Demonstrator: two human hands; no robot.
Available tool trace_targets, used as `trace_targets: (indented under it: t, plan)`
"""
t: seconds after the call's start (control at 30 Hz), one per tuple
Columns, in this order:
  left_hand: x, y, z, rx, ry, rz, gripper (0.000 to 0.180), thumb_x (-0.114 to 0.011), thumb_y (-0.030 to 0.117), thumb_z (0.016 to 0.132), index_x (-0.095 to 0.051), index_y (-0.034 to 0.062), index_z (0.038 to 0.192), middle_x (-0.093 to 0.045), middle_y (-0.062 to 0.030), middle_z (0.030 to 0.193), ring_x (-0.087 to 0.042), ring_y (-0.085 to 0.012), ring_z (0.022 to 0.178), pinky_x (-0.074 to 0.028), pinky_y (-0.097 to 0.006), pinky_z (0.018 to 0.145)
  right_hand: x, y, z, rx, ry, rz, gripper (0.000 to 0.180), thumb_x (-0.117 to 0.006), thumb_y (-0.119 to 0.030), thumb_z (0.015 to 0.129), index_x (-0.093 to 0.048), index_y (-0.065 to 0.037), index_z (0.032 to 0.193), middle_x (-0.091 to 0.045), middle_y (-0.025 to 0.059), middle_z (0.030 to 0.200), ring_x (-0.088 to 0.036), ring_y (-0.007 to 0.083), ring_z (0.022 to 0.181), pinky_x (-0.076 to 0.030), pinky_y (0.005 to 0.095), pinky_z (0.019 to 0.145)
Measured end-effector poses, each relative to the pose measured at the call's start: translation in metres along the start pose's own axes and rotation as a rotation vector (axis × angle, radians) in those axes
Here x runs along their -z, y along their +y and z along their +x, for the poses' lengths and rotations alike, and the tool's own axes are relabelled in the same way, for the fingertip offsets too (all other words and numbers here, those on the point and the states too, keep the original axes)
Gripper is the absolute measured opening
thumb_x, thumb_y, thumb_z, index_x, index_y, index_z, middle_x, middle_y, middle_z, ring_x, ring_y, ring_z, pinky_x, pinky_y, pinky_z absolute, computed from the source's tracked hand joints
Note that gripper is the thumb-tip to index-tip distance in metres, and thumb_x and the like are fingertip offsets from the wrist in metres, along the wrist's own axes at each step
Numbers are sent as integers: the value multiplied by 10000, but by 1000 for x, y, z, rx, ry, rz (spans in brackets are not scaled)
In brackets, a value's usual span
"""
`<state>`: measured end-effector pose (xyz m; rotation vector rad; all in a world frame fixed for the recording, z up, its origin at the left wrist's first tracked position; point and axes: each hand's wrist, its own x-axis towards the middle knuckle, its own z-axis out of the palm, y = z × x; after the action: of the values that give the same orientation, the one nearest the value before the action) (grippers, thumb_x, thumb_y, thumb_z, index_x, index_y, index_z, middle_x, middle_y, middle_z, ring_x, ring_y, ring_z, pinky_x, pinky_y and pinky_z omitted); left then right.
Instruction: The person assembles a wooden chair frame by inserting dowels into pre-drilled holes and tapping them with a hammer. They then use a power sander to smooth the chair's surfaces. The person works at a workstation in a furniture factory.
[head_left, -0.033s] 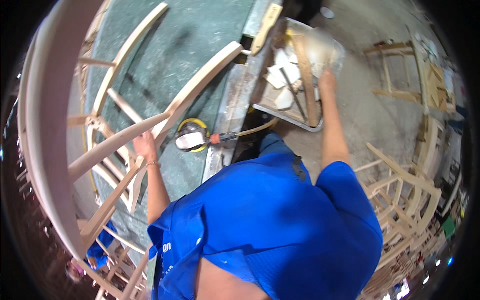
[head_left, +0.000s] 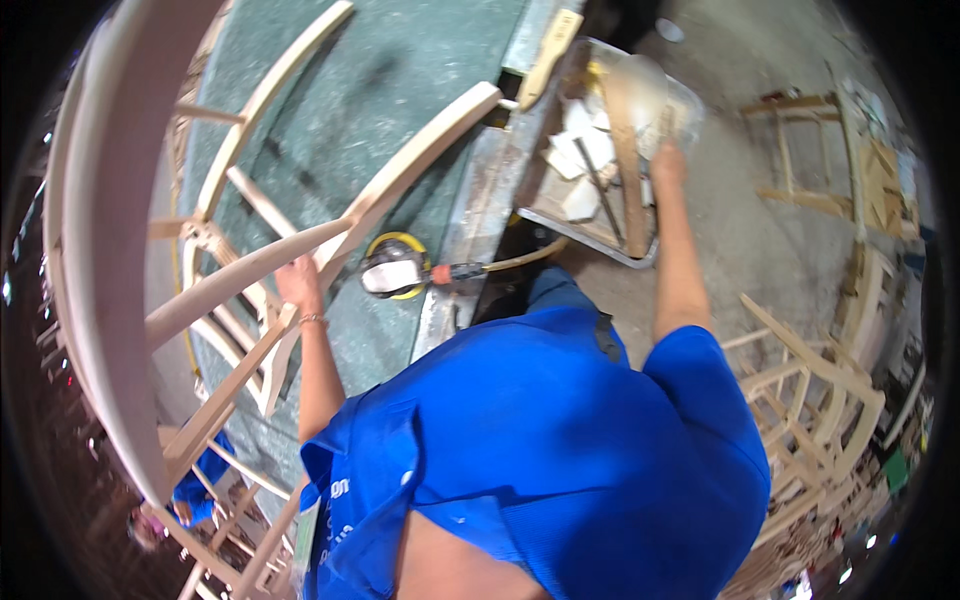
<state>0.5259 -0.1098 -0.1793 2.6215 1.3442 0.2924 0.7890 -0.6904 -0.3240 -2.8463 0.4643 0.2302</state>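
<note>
Head view shows your left hand point(head_left: 298, 283) closed around a rail of the unfinished wooden chair frame point(head_left: 240, 270) that lies across the green worktable point(head_left: 400, 90). Your right hand point(head_left: 668, 160) reaches out to the metal tray point(head_left: 590, 238) of scraps beyond the table's edge; it sits against a pale, blurred thing there, and you cannot tell from this angle whether the fingers are shut on it or only touching.

An orbital sander point(head_left: 393, 272) with a yellow pad rests on the table just beside your left hand, its hose running toward the tray.

To do this well, keep the left grip firm and low on the rail so the frame does not rock while your body twists right — the frame is long and curved, and it likely tips easily. Draw whatever you take from the tray straight back along your forearm's line, clear of the wooden stick point(head_left: 628, 170) standing in it.

Mind the edges: the metal strip point(head_left: 480, 210) along the table's side lies between your two hands, and the sander hose crosses it. Open room is on the bare concrete floor point(head_left: 760, 230) to your right — the stacked chair frames point(head_left: 810, 400) farther out close it off.
</note>
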Motion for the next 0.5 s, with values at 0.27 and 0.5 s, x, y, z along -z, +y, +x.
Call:
trace_targets:
  t: [0.27,0.5]
  plan:
    - [48,68,43,168,-238,-864,428,-581,359,946,-554,76,1266,-648,-54,1060,-604,-128,946,-487,-283,803,63,-43,26,72,-95,419,491,-646,-300,839,-564,-33,1243,-676,209,1043,-666,333,971,-525,418,795]
    - [100,177,37,-229,-1177,-1110,552,-523,382,965,-398,68,1402,-622,-98,1192,-591,-209,1118,-488,-397,925,139,-288,-149,732,-562,1125,440,-658,-286,883,-547,-78,1254,-662,79,861,-629,154,756,-509,324,674]
